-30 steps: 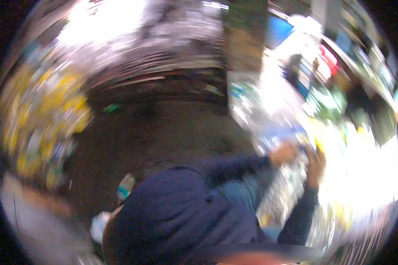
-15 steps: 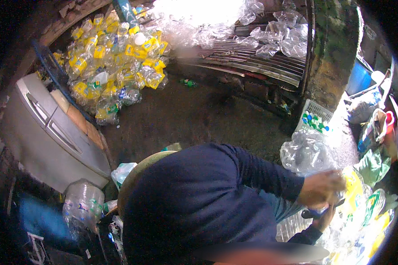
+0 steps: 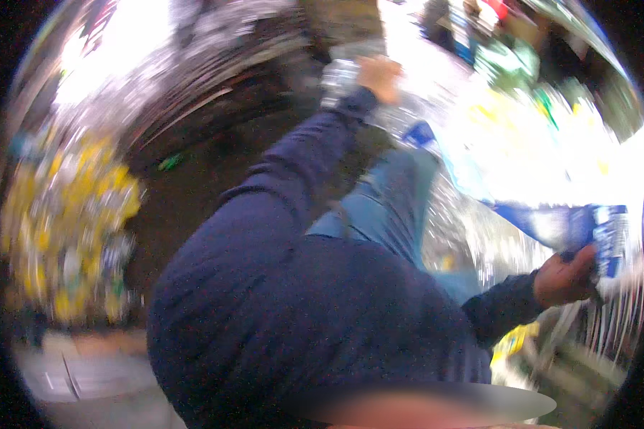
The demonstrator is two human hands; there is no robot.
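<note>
My left hand (image 3: 379, 77) is stretched far forward, at the top middle, next to blurred clear plastic (image 3: 340, 77). Motion smears its fingers, so what they hold, if anything, does not show. At the right, my right hand (image 3: 564, 277) is closed on a blue-and-white printed plastic piece (image 3: 610, 239), which looks like a label or wrapper. A thin dark object (image 3: 597, 294) sticks out below that hand; its kind cannot be made out. Bright, washed-out plastic bottles (image 3: 529, 143) lie in a heap beyond the blue-and-white piece.
Blurred bottles with yellow labels (image 3: 71, 229) are piled at the far left. A slatted metal surface (image 3: 215, 79) with clear plastic stands behind. A grey fridge (image 3: 100, 375) is at the lower left. Green plastic (image 3: 508, 63) sits at the upper right.
My view has swung right, and the picture is blurred. My hands, close together before, are now wide apart: left reaching forward, right out to the side with the blue-and-white piece.
</note>
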